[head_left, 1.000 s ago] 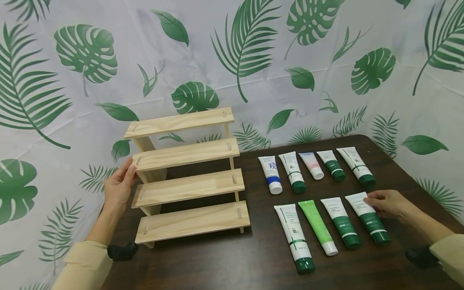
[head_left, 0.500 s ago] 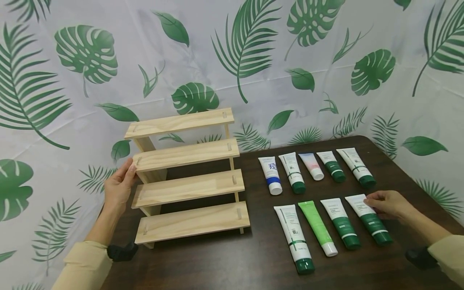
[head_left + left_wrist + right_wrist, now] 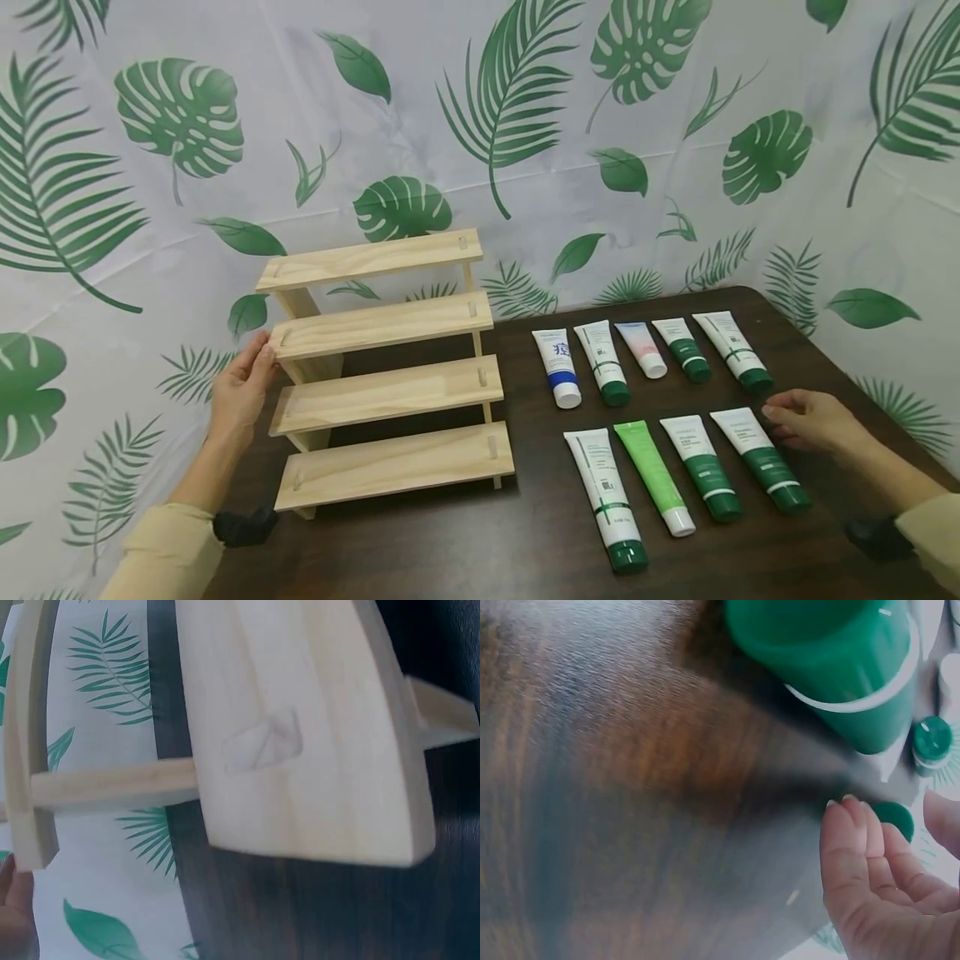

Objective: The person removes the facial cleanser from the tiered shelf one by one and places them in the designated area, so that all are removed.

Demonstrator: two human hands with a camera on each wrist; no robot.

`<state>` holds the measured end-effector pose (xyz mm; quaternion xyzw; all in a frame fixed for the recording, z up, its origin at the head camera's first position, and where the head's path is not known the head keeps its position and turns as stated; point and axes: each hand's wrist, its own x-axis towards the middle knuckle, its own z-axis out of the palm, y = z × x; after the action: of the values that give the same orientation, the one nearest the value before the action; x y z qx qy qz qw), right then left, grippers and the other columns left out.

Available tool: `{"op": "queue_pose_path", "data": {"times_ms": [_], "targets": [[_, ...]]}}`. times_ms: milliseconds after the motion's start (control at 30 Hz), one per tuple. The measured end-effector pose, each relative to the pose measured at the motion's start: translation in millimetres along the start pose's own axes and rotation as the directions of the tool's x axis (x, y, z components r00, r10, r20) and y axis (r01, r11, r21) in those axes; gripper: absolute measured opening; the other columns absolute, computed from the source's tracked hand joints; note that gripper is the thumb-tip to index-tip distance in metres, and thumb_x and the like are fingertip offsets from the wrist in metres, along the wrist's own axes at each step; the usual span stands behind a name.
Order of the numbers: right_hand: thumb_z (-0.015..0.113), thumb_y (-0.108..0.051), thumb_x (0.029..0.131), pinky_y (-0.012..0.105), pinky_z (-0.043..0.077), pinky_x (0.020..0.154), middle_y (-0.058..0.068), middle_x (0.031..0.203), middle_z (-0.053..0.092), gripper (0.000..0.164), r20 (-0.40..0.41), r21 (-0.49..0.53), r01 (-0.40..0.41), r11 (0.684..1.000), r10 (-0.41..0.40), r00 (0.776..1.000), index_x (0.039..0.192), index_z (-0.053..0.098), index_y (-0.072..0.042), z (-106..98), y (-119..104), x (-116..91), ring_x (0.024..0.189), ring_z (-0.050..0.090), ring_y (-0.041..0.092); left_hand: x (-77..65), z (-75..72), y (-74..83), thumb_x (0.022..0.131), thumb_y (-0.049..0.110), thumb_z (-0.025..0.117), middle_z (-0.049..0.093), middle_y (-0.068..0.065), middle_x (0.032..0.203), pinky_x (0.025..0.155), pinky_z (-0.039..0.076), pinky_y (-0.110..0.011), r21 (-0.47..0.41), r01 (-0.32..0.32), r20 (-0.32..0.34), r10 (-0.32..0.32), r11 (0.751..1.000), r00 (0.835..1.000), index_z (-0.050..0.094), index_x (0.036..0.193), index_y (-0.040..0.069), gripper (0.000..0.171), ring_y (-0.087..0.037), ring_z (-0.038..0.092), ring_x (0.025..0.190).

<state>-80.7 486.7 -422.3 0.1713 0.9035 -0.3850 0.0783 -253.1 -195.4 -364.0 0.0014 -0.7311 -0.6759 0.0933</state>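
A four-tier wooden display shelf stands on the dark table at the left. My left hand holds the left end of its second tier from the top, thumb toward the front. In the left wrist view only a bit of that hand shows, right below a board's end. My right hand is beside the upper end of a white and green squeeze tube, the rightmost of the front row. In the right wrist view its fingers are loosely extended, thumb apart, with nothing between them.
Three other tubes lie in the front row: a long white one, a light green one and a white-green one. Several more lie behind, including a blue-banded tube and a pink one. A leaf-print cloth hangs behind the table.
My right hand has come off the upper edge of the rightmost front tube and moved slightly right. My left hand stays at the shelf. The head view has tilted slightly.
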Motion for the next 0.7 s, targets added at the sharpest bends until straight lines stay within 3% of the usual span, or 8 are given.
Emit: {"op": "queue_pose_path", "data": {"times_ms": [100, 167, 300, 433, 567, 700], "targets": [[0.049, -0.029, 0.098, 0.034, 0.057, 0.066, 0.037, 0.104, 0.056, 0.058, -0.035, -0.031, 0.051, 0.998, -0.052, 0.998, 0.122, 0.037, 0.023, -2.2, -4.5, -3.2, 0.082, 0.064, 0.026, 0.0, -5.9, 3.3, 0.099, 0.03, 0.047, 0.029, -0.012, 0.151, 0.102, 0.032, -0.009, 0.176, -0.095, 0.04, 0.089, 0.98, 0.995, 0.027, 0.146, 0.006, 0.057, -0.002, 0.037, 0.132], [0.048, -0.029, 0.098, 0.035, 0.056, 0.066, 0.04, 0.108, 0.052, 0.058, -0.069, -0.064, 0.095, 0.993, -0.099, 0.993, 0.123, 0.037, 0.022, -3.4, -9.1, -4.9, 0.086, 0.063, 0.034, -1.1, -10.7, 8.6, 0.1, 0.032, 0.043, 0.023, -0.01, 0.153, 0.106, 0.022, -0.007, 0.292, -0.184, 0.094, 0.163, 0.939, 0.982, 0.022, 0.148, 0.008, 0.058, -0.012, 0.021, 0.141], [0.047, -0.03, 0.098, 0.047, 0.053, 0.071, 0.042, 0.114, 0.047, 0.057, -0.165, -0.16, 0.171, 0.972, -0.197, 0.967, 0.124, 0.037, 0.02, -3.9, -23.6, -6.0, 0.097, 0.054, 0.048, -5.6, -19.7, 19.3, 0.101, 0.028, 0.039, 0.009, -0.009, 0.156, 0.11, 0.012, -0.01, 0.37, -0.334, 0.217, 0.269, 0.867, 0.938, 0.012, 0.15, 0.01, 0.058, -0.016, 0.008, 0.144], [0.046, -0.033, 0.099, 0.059, 0.044, 0.077, 0.042, 0.121, 0.043, 0.059, -0.23, -0.241, 0.212, 0.947, -0.268, 0.936, 0.129, 0.036, 0.017, -2.3, -46.7, -7.5, 0.105, 0.044, 0.054, -13.2, -22.6, 30.6, 0.101, 0.025, 0.039, 0.006, -0.007, 0.157, 0.116, 0.004, -0.021, 0.427, -0.419, 0.293, 0.316, 0.802, 0.902, 0.01, 0.151, 0.016, 0.058, -0.016, 0.004, 0.144], [0.046, -0.032, 0.099, 0.064, 0.041, 0.08, 0.043, 0.126, 0.04, 0.061, -0.225, -0.285, 0.27, 0.92, -0.338, 0.914, 0.134, 0.032, 0.016, 4.1, -72.2, -12.5, 0.109, 0.043, 0.057, -24.7, -16.8, 39.8, 0.098, 0.017, 0.046, 0.008, -0.005, 0.157, 0.115, 0.005, -0.021, 0.421, -0.53, 0.368, 0.396, 0.736, 0.841, 0.013, 0.151, 0.019, 0.062, -0.012, 0.006, 0.144], [0.051, -0.025, 0.098, 0.065, 0.041, 0.081, 0.042, 0.129, 0.039, 0.059, -0.205, -0.291, 0.377, 0.88, -0.442, 0.873, 0.135, 0.032, 0.016, 16.4, -95.7, -21.0, 0.111, 0.041, 0.057, -40.9, -2.4, 47.9, 0.093, 0.011, 0.053, 0.009, -0.004, 0.158, 0.112, 0.007, -0.015, 0.393, -0.646, 0.459, 0.469, 0.654, 0.754, 0.015, 0.151, 0.019, 0.07, -0.009, 0.008, 0.143]]}}
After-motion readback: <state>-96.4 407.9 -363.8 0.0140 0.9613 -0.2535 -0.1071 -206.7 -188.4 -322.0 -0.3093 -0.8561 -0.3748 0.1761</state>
